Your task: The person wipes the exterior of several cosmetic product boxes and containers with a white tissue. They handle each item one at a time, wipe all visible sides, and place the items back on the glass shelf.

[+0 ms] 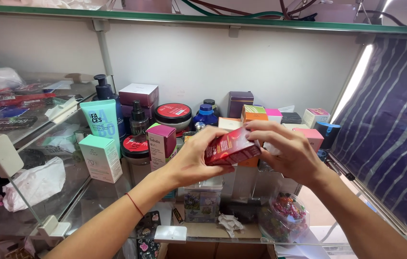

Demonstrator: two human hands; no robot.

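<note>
A small red box [231, 147] is held between both hands above a glass shelf [93, 201]. My left hand [194, 159] grips its left end, with fingers over the top and thumb beneath. At the right end, my right hand [289, 149] curls its fingers over the box's upper edge. Directly behind the box stand a magenta and green box [162, 144], a blue bottle [206, 115] and an orange and green box [254, 113].
On the shelf's left are a teal tube [101, 123], a pale green box [100, 158], a dark pump bottle [105, 91] and red-lidded jars [173, 115]. Pink boxes [312, 136] stand at the right beside a striped purple panel [390, 129]. A clear tub of colourful bits [286, 213] lies below.
</note>
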